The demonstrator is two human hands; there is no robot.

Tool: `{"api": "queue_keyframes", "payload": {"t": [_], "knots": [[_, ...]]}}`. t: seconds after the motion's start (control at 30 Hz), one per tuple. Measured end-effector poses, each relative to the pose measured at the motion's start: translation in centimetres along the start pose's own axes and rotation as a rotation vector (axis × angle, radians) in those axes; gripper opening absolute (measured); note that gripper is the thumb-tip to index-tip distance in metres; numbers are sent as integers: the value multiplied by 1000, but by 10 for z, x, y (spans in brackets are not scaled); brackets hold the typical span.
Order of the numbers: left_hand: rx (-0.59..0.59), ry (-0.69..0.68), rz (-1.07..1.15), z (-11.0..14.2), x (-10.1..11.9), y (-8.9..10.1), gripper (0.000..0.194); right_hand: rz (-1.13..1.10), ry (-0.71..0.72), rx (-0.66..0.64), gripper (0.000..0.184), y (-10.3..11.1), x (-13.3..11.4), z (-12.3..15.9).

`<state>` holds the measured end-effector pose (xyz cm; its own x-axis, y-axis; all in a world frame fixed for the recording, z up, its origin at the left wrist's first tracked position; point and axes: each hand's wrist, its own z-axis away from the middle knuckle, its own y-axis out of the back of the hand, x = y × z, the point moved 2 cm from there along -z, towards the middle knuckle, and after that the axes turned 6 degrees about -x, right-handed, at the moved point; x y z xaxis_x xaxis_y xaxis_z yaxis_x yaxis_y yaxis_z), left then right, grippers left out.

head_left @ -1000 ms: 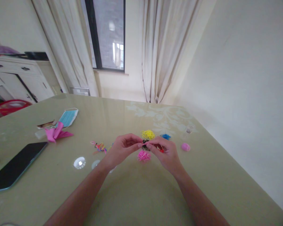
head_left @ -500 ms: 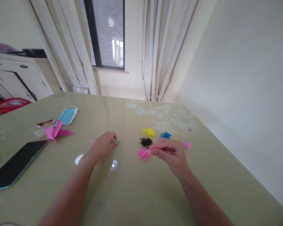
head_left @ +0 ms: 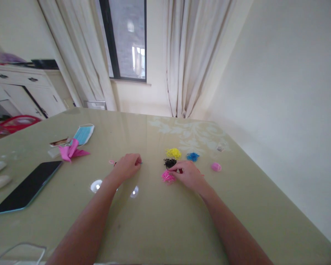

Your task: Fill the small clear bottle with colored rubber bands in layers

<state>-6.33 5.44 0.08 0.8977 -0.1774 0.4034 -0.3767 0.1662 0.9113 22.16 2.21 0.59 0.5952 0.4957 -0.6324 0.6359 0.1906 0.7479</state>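
Small piles of rubber bands lie on the table: yellow [head_left: 173, 153], black [head_left: 169, 163], pink [head_left: 168, 176] and blue [head_left: 193, 157]. My right hand [head_left: 189, 175] is at the pink and black piles, with thumb and forefinger pinched together; what lies between the tips is too small to make out. My left hand [head_left: 128, 165] rests on the table left of the piles, its fingers curled in. A tiny blue rubber band [head_left: 142, 162] shows at its fingertips, mostly hidden. Right of the piles sits a round pink object [head_left: 216, 167].
On the left lie a dark-screened phone [head_left: 29, 187], a folded pink paper shape [head_left: 72, 151] and a blue face mask [head_left: 84, 134]. A white cable [head_left: 22, 243] is at the near left edge. A small clear item [head_left: 220, 148] lies at the right.
My right hand has moved a little left, its fingertips now between the pink and black piles. My left hand has shifted slightly right, with its fingers curled closer. The camera view has shifted slightly.
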Motion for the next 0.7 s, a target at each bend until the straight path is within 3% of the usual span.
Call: {"api": "queue_keyframes", "payload": {"t": [0.1,0.2,0.27,0.33,0.47,0.57,0.7], "knots": [[75,-47,101,1,9,6,19,8,-21,-19,11,-3,4,0],[155,-138,484,3,21,12,21,-13,-23,-34,12,0,3,1],[123,-181,771,6,33,13,32,-25,-18,-35,13,3,0,1],[78,-202,1006,11,46,10,42,-35,-15,13,15,6,-5,1],[79,-231,1421,22,73,1,41,-87,38,187,22,10,-22,5],[52,-292,1517,28,86,-5,34,-120,131,328,25,11,-38,12],[-12,-326,1490,30,92,-15,31,-58,321,484,18,10,-57,21]]}}
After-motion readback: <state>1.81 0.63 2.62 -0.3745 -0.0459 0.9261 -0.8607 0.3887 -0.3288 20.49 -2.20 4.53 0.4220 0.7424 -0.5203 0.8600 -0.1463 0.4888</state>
